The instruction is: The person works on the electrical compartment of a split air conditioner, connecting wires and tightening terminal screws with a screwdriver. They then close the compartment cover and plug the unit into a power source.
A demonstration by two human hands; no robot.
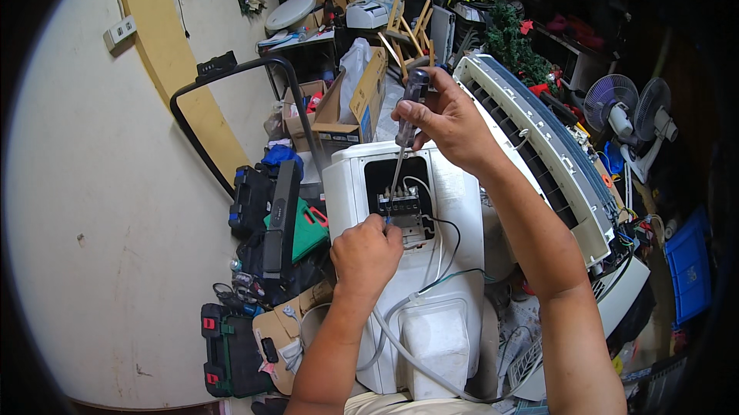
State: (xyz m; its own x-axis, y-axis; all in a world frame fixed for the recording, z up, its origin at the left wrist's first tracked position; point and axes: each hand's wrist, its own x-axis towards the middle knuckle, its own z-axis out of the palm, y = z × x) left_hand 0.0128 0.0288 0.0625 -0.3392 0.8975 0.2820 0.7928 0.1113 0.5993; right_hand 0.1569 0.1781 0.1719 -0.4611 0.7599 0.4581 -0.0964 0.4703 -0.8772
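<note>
A screwdriver (413, 107) with a dark translucent handle is gripped in my right hand (450, 118), its shaft slanting down to a terminal block (399, 201). That block sits inside the square opening of a white air conditioner outdoor unit (350, 176). My left hand (368, 255) is closed at the lower left of the block, fingertips pinching something by the terminals, seemingly a wire end; the fingers hide most of it. White and black wires (454, 249) loop out of the opening at its right. A grey cable (396, 338) runs down the unit's front.
A white indoor air conditioner unit (539, 157) leans at the right, near two fans (643, 111). Tool cases (240, 353), a green case (306, 234) and a black trolley handle (173, 99) crowd the left by the wall. Cardboard boxes (354, 111) stand behind.
</note>
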